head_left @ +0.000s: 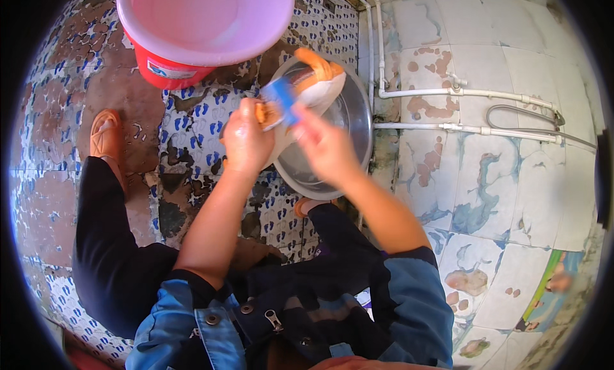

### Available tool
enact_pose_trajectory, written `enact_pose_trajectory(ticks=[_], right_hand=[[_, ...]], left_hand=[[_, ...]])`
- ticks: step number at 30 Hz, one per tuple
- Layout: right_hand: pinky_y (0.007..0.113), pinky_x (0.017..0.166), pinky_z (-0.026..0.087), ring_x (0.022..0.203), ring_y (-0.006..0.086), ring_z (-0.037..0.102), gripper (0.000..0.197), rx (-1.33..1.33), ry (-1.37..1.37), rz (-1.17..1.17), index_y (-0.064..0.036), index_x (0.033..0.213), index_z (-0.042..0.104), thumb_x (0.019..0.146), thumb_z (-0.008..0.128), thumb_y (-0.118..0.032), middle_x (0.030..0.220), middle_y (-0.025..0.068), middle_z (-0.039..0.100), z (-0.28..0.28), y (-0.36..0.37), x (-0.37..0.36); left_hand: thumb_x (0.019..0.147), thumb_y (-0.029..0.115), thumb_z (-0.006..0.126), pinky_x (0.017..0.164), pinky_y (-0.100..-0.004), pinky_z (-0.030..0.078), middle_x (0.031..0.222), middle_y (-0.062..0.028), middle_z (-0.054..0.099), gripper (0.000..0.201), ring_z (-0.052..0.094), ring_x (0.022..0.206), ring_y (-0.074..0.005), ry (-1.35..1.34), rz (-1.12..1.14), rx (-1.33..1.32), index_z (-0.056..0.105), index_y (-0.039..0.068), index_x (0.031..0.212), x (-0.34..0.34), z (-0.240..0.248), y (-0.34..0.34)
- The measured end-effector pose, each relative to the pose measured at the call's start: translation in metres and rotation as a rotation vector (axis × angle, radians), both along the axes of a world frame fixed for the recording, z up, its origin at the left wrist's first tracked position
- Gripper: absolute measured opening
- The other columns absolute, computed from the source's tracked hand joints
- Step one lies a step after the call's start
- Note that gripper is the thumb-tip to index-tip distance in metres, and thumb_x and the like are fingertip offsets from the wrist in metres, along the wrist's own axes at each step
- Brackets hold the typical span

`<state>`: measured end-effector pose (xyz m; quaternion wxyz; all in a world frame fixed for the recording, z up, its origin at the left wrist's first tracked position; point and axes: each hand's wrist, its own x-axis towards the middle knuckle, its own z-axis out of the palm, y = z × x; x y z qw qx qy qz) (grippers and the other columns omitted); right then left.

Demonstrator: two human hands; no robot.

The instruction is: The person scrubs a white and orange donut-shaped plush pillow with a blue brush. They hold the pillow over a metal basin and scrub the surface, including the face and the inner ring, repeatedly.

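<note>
One orange, brown and white shoe [325,92], as it seems to be, is held tilted above a round metal basin [359,130], hiding part of the basin's far left rim. A blue brush [280,98], blurred, lies across the shoe. The left hand [247,138] is closed in a fist around the shoe's near end, at the left edge of the basin. The right hand [328,147], over the basin, has its fingers folded round the brush; blur hides the exact grip.

The basin stands on a tiled floor [125,132] patterned with small blue footprints, with many worn brown and blackened patches. Some of it looks wet. A big tub [150,62], red outside and pinkish within, stands beyond the basin to its left. One orange sandal [104,128] is on a foot well left of the basin; the other foot [308,207] is by its near edge.

Right of the basin rises a white tiled wall [534,194], stained and flaking. White pipes [422,92] run along it, with a grey hose [508,108] farther from the basin. Nearer the person, still right of the basin, is a coloured picture [549,290].
</note>
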<state>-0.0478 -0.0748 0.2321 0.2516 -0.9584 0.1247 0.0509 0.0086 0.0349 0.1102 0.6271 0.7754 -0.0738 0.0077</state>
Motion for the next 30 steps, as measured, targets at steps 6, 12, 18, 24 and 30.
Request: enact_pose_trajectory(ticks=[6,12,18,24,30], right_hand=[[0.033,0.058,0.050,0.064,0.0243,0.066,0.037,-0.200,-0.133,-0.112,-0.0136,0.124,0.058,0.089,0.059,-0.024,0.074,0.0150,0.066,-0.002,-0.039,0.028],[0.038,0.057,0.050,0.063,0.0284,0.065,0.039,-0.185,0.002,-0.045,-0.0159,0.126,0.056,0.089,0.058,-0.027,0.075,0.0155,0.066,-0.006,-0.011,0.011],[0.035,0.063,0.051,0.066,0.0242,0.066,0.041,-0.038,-0.064,0.032,-0.0143,0.128,0.054,0.088,0.059,-0.020,0.078,0.0157,0.066,-0.011,-0.002,-0.003],[0.030,0.067,0.051,0.068,0.0263,0.066,0.037,-0.112,-0.142,-0.271,-0.0090,0.125,0.056,0.088,0.059,-0.017,0.081,0.0182,0.067,-0.005,-0.047,0.030],[0.033,0.068,0.051,0.068,0.0243,0.066,0.036,-0.045,-0.141,-0.102,-0.0114,0.123,0.058,0.089,0.058,-0.021,0.079,0.0164,0.067,-0.006,-0.028,0.016]], left_hand=[[0.071,0.011,0.069,0.061,-0.0464,0.048,0.079,-0.0196,0.060,0.035,0.059,0.073,-0.0395,-0.099,0.003,0.003,0.047,0.007,0.098,0.000,0.005,-0.002],[0.070,0.012,0.070,0.065,-0.0456,0.048,0.077,-0.0194,0.060,0.035,0.060,0.073,-0.0398,0.051,0.002,-0.003,0.049,0.008,0.098,-0.001,0.001,0.006],[0.069,0.010,0.071,0.066,-0.0435,0.049,0.080,-0.0186,0.061,0.035,0.060,0.074,-0.0384,0.183,-0.021,0.033,0.050,0.007,0.097,-0.001,0.000,0.005],[0.071,0.015,0.071,0.065,-0.0437,0.049,0.080,-0.0179,0.061,0.035,0.060,0.075,-0.0393,-0.052,-0.020,-0.012,0.049,0.008,0.098,-0.003,0.006,-0.002],[0.070,0.011,0.071,0.066,-0.0456,0.048,0.079,-0.0192,0.061,0.033,0.060,0.074,-0.0399,0.041,-0.018,-0.005,0.050,0.007,0.096,-0.001,0.005,0.004]])
